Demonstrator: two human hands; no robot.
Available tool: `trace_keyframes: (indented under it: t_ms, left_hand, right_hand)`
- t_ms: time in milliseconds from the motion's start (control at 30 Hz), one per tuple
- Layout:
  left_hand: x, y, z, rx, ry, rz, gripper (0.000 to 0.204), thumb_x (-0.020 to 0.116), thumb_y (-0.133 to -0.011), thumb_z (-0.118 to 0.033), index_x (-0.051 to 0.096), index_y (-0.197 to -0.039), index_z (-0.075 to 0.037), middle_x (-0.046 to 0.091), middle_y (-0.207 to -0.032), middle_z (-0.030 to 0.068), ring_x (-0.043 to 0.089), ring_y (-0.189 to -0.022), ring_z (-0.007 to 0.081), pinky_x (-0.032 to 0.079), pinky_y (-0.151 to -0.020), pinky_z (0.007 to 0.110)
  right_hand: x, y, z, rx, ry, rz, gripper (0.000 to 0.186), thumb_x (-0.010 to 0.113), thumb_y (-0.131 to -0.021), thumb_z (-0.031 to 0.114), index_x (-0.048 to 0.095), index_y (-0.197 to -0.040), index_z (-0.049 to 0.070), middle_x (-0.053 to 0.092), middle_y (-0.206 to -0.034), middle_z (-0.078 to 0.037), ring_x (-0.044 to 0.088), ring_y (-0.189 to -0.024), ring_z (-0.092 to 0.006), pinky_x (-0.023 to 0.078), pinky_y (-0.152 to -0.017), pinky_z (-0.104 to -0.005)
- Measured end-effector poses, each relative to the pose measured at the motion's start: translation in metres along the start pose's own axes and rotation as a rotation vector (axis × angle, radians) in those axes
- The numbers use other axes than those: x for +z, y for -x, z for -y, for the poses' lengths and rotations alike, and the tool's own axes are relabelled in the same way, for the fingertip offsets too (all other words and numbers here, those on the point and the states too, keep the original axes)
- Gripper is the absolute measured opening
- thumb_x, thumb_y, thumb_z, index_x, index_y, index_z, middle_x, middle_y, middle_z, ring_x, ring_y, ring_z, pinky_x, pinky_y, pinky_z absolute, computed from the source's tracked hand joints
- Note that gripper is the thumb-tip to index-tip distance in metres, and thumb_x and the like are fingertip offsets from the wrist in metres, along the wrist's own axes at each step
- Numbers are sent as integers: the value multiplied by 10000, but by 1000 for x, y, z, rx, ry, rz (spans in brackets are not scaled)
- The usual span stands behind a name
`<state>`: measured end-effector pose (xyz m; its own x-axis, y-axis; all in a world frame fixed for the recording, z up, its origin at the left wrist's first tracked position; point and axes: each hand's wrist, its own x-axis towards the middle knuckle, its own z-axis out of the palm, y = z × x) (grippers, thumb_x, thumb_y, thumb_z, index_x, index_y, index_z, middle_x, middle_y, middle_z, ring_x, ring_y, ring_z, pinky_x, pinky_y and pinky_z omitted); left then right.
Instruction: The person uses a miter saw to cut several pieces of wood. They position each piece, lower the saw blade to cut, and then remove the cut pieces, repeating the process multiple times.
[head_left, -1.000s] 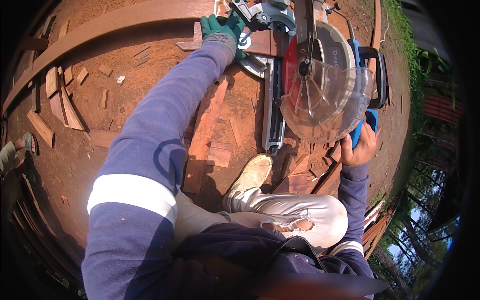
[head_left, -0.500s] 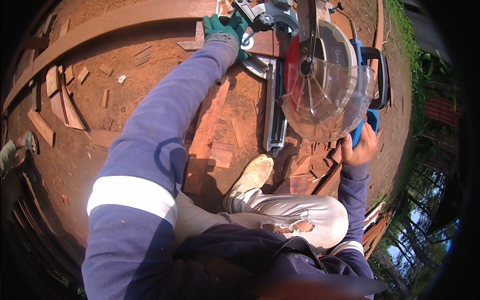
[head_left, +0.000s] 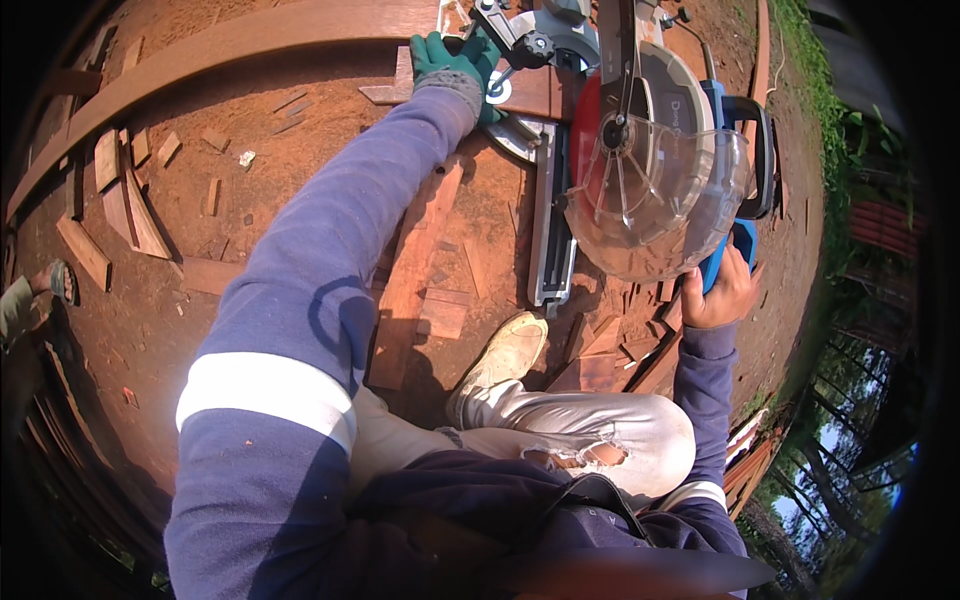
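Observation:
A mitre saw (head_left: 670,110) with a red blade side, a clear round guard (head_left: 655,215) and blue parts stands ahead of me. My right hand (head_left: 722,292), bare, is closed around its blue handle (head_left: 742,240). A reddish-brown wooden board (head_left: 540,92) lies across the saw's base, partly under a clamp with a black knob (head_left: 533,48). My left hand (head_left: 455,72), in a green glove with a grey cuff, grips this board just left of the clamp. Its fingers reach over the far side, while the thumb is near the metal turntable (head_left: 515,135).
A long beam (head_left: 230,45) curves across the far left. Wood offcuts (head_left: 130,195) lie on the reddish ground, and another plank (head_left: 415,270) sits between my left arm and the saw's rail (head_left: 550,220). Another person's foot (head_left: 63,282) shows at the left edge.

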<state>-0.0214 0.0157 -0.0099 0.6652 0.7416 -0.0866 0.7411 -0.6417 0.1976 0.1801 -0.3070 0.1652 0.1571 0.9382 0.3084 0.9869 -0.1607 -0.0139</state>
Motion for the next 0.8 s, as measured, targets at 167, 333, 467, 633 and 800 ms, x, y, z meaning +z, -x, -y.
trace_keyframes:
  t_ms: [167,333,467,633,800]
  left_hand:
    - [2,0,-1,-11,-18,-10,1033,885,-699,-512,380,-1575,-301,356,-1654,31,255,-1474,513,77,-1206,721]
    - [1,1,-2,-10,-31,9,1013,876,-710,-514,385,-1571,-302,338,-1664,23,234,-1487,509,81,-1207,713]
    - [-2,1,-1,-16,-20,32,993,875,-713,-508,400,-1559,-299,334,-1664,22,246,-1480,502,90,-1204,711]
    - [-4,2,-1,-8,21,19,978,885,-700,-492,428,-1540,-290,317,-1672,20,233,-1486,509,86,-1203,716]
    - [-3,0,-1,-12,8,34,970,892,-693,-480,441,-1530,-285,312,-1672,20,225,-1486,514,85,-1202,718]
  right_hand:
    - [2,3,-1,34,0,22,450,623,-867,446,687,-1012,25,603,-857,-201,580,-786,-416,447,-735,-474]
    - [9,1,-5,12,-21,-10,447,621,-866,438,682,-1008,19,584,-824,-192,572,-772,-418,446,-731,-478]
    - [13,-4,-6,3,-15,-41,459,620,-868,439,673,-1009,5,581,-821,-189,572,-771,-416,445,-730,-478]
    - [13,-6,-6,6,-2,-26,467,621,-865,437,671,-1016,-2,596,-847,-190,581,-791,-414,449,-742,-470]
    - [12,-6,-7,83,34,87,612,554,-956,498,665,-1210,-48,677,-1177,-282,640,-1034,-448,479,-913,-457]
